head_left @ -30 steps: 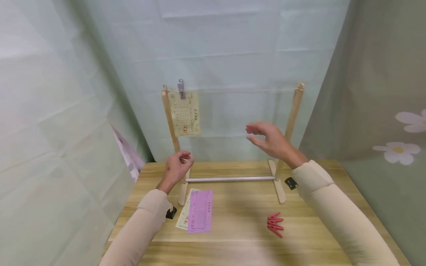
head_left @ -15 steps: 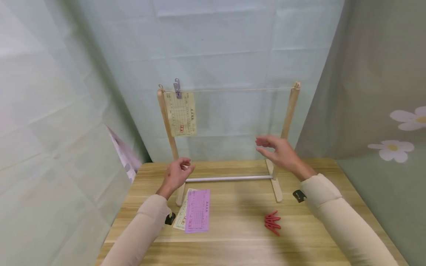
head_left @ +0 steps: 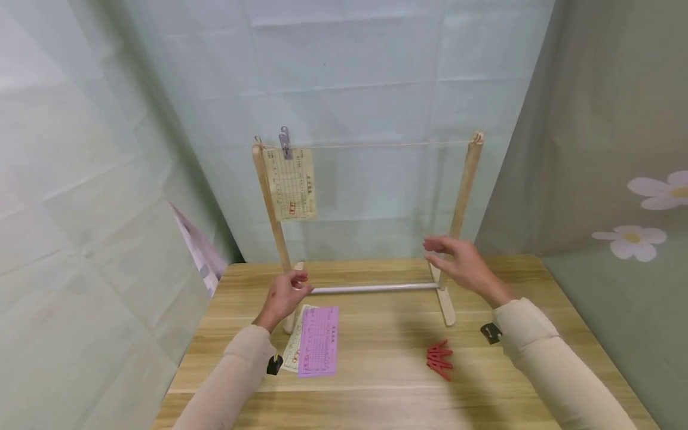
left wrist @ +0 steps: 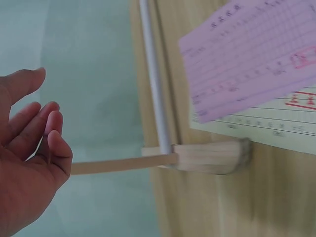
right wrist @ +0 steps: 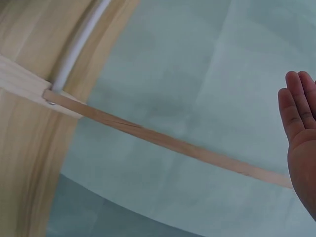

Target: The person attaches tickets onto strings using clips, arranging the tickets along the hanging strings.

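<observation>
My left hand (head_left: 283, 297) hovers by the foot of the left post, its fingers loosely bent and holding nothing. Below it on the table lie a purple printed slip (head_left: 319, 341) and, partly under that, a pale yellow-green slip (head_left: 292, 352). Near the right post (head_left: 465, 191) my right hand (head_left: 458, 261) is raised in the air with nothing in it, fingers relaxed. A yellow printed slip (head_left: 292, 185) hangs from the string (head_left: 376, 145) at the left end, pinched by a grey clip (head_left: 285, 144). Several red clothespins (head_left: 439, 360) lie fanned together on the table, right of the slips.
The wooden stand has a left post (head_left: 272, 209), feet on the table, and a white crossbar (head_left: 376, 288) low between the posts. Pale curtains surround the wooden table (head_left: 376, 406) at the back and sides. Wrist cameras sit under both sleeves.
Both hands have come down from in front of the stand, the right one also moving a little to the right. The slips, clip and clothespins stay where they were.
</observation>
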The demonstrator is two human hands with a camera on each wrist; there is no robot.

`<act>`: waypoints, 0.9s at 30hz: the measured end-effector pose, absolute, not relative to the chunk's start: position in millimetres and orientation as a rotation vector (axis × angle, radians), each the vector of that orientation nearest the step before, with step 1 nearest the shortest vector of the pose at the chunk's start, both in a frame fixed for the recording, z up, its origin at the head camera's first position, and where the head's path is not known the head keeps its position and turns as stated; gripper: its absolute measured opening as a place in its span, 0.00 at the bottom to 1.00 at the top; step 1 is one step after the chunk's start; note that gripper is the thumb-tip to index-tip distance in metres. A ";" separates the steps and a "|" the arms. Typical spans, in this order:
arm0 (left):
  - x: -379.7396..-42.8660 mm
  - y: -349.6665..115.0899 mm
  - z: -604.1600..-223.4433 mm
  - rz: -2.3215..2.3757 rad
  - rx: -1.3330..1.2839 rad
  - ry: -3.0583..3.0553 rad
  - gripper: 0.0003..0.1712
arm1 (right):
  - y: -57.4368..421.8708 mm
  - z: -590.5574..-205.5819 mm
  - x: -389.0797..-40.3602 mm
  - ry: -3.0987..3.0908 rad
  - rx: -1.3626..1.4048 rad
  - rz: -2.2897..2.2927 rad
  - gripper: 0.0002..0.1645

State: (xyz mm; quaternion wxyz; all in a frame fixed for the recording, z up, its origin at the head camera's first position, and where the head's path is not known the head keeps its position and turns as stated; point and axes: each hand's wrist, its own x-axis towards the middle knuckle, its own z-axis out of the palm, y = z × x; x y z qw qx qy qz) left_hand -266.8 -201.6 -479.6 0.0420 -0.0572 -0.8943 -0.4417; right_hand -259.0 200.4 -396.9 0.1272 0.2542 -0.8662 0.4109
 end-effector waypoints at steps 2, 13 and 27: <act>-265.5 -203.4 -485.7 -1.337 -0.183 -2.747 0.22 | 203.1 -401.0 -257.4 -2.533 0.712 1.198 0.20; -258.9 -212.7 -523.8 -1.346 -0.165 -2.788 0.23 | 218.4 -430.5 -245.9 -2.634 0.621 1.238 0.22; -260.0 -209.9 -567.5 -1.465 -0.018 -2.726 0.23 | 243.5 -481.6 -225.2 -2.681 0.567 1.338 0.23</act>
